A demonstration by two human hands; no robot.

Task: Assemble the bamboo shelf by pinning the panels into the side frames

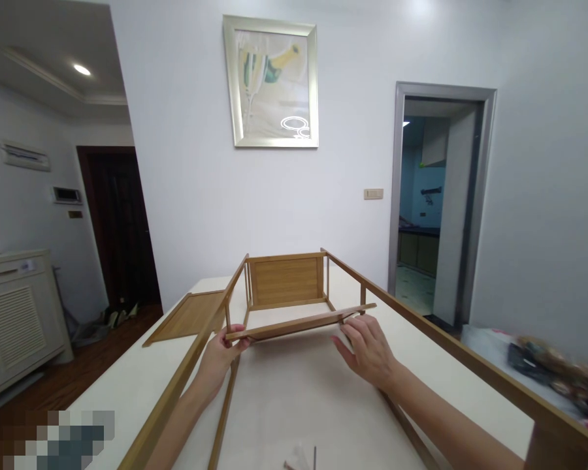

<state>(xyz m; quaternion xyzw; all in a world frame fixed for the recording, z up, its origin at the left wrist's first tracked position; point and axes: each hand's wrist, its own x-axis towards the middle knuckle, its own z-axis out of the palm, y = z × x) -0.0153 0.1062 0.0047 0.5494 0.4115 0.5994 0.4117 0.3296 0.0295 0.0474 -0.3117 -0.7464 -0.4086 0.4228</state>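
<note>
A wooden shelf frame (402,300) lies on its side on the white table, its long rails running toward me. One wooden shelf panel (287,281) is upright at its far end. Between the side rails a second wooden shelf board (298,324) is seen nearly edge-on, tilted with its right end higher. My left hand (220,356) pinches the left end of this board beside the left upright. Against the board's right part rests my right hand (367,346), fingers curled at its edge and thumb apart; its fingertips are partly hidden.
Another wooden panel (189,316) lies flat on the white table (294,398) to the left. Small screws and a thin dark rod (315,457) lie at the near edge. Bagged items (543,365) are at the right. A wall with a framed picture (274,85) stands behind.
</note>
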